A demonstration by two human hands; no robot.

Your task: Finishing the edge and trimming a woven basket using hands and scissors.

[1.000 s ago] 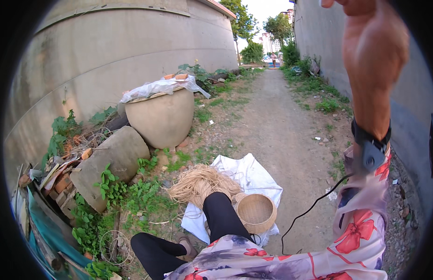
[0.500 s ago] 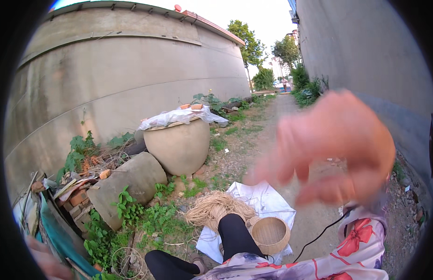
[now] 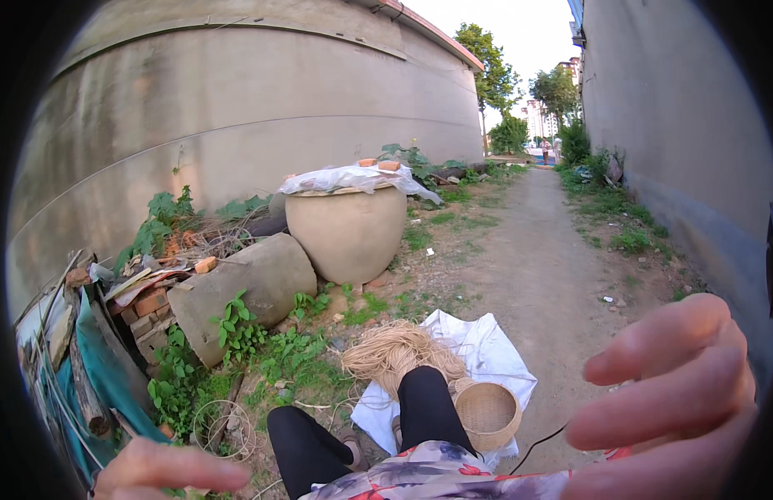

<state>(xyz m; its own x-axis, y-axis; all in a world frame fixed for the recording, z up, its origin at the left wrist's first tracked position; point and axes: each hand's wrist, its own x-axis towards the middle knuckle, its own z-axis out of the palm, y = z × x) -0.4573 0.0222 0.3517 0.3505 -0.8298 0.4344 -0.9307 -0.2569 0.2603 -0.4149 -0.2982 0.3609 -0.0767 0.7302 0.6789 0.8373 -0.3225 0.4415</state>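
Note:
My right hand (image 3: 670, 392) hangs large and close at the lower right, its fingers apart with nothing between them. At the lower left edge my left hand (image 3: 165, 468) shows only in part, with a finger stretched out and nothing seen in it. Neither hand touches the goods on the ground. A small round woven basket (image 3: 496, 438) sits beside my knee on a white sheet (image 3: 496, 343). Next to it lies a heap of tan cord-like strands (image 3: 395, 354), partly hidden by my leg.
A big clay vat (image 3: 345, 237) under plastic and bricks stands at the left, beside a toppled cylinder (image 3: 249, 292). Scrap wood and teal cloth (image 3: 128, 379) lie nearer. Walls flank a dirt path (image 3: 532, 250). A black cable (image 3: 537, 450) runs by the basket.
My right hand has come down and to the right, out of the middle of the view. My left hand shows more at the lower left. The view has shifted slightly left.

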